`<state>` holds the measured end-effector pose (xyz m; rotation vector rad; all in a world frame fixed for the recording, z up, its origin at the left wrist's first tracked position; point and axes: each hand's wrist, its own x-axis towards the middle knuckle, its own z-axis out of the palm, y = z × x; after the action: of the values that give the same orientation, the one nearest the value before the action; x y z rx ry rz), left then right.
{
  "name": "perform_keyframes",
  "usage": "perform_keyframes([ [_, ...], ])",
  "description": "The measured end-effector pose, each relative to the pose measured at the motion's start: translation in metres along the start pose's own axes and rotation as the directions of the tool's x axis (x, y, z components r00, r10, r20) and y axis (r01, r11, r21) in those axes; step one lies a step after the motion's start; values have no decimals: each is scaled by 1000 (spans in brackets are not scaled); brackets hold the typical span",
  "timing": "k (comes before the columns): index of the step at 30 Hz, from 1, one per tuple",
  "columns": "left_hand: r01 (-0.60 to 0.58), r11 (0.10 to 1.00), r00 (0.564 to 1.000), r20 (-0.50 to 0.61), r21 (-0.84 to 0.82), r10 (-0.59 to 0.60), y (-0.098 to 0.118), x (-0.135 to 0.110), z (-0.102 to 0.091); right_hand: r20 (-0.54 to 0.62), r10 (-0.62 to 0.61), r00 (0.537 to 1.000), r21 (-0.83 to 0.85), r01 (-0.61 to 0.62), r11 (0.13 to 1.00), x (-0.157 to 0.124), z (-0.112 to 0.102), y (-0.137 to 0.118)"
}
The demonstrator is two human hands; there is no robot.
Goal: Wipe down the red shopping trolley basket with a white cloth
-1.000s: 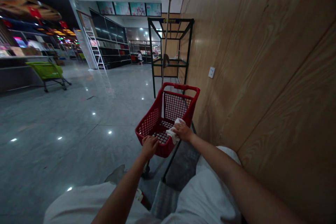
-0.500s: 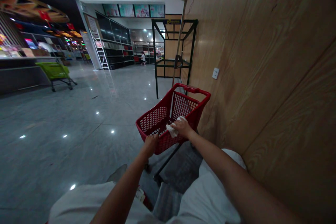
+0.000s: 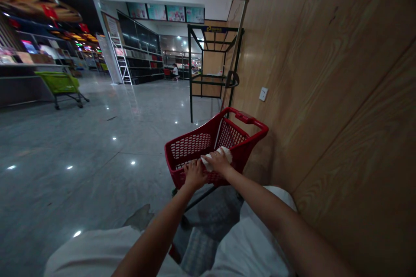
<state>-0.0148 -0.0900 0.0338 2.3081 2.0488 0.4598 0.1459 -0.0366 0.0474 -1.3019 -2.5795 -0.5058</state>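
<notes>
A red plastic shopping cart (image 3: 248, 149) with perforated basket sides stands tilted and turned in front of me, its dark frame and wheels low down. My left hand (image 3: 195, 174) grips the near rim of the basket, fingers hooked over the edge. A crumpled white cloth (image 3: 226, 152) is in my right hand (image 3: 217, 162), pressed to the same rim just right of the left hand. Part of the cloth is covered by my fingers.
A wooden wall (image 3: 308, 73) with a socket (image 3: 263, 94) runs close on the right. Behind the cart are a dark metal rack (image 3: 191, 73) and a long pole (image 3: 239, 30). A green cart (image 3: 60, 82) stands far left; a person (image 3: 175, 71) is in the distance.
The cart has turned and shifted slightly. My left hand has moved right along the rim, closer to the right hand, and its fingers are more spread. The cloth has slid slightly along the rim.
</notes>
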Motion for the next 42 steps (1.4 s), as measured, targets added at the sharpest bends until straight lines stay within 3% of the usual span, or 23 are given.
perform_keyframes([
  [2,12,1000,1000,15,7,-12,1,1,1,13,-64,998,-4,64,998,0,-6,-2],
  [4,-70,997,998,8,28,70,-9,-2,1,29,-130,991,-11,130,991,-2,-11,3],
  [8,-176,982,983,-29,74,179,-32,-7,-3,21,-180,983,-29,180,983,-20,-23,36],
  [12,-208,974,977,-32,93,212,-34,-7,-6,-38,-92,995,-50,91,995,-56,-36,81],
  [15,-221,971,975,-11,92,222,-29,-3,-10,-71,45,996,-57,-49,997,-77,-42,94],
  [19,-212,974,977,55,83,208,-22,3,-15,-54,207,977,3,-207,978,-72,-34,64],
  [24,-229,968,971,92,99,220,-18,3,-14,-57,183,981,107,-177,978,-35,-4,-19],
  [26,-233,966,970,89,111,224,-21,1,-14,-76,173,982,118,-163,980,-23,2,-40],
  [28,-258,959,964,97,114,248,-27,1,-15,-69,97,993,105,-89,991,-18,0,-41],
  [31,-267,958,959,126,108,253,-43,3,-21,-29,-34,999,50,35,998,-30,-15,-5],
  [34,-174,977,975,163,119,154,-57,4,-25,-18,3,1000,-3,-3,1000,-53,-31,43],
  [36,-115,982,985,142,147,94,-58,2,-25,-38,61,997,-11,-61,998,-64,-35,59],
  [39,-48,984,997,69,173,36,-48,-5,-21,-71,157,985,22,-156,987,-63,-28,43],
  [42,-35,986,997,75,162,23,-38,-11,-19,-76,160,984,85,-153,985,-41,-13,-10],
])
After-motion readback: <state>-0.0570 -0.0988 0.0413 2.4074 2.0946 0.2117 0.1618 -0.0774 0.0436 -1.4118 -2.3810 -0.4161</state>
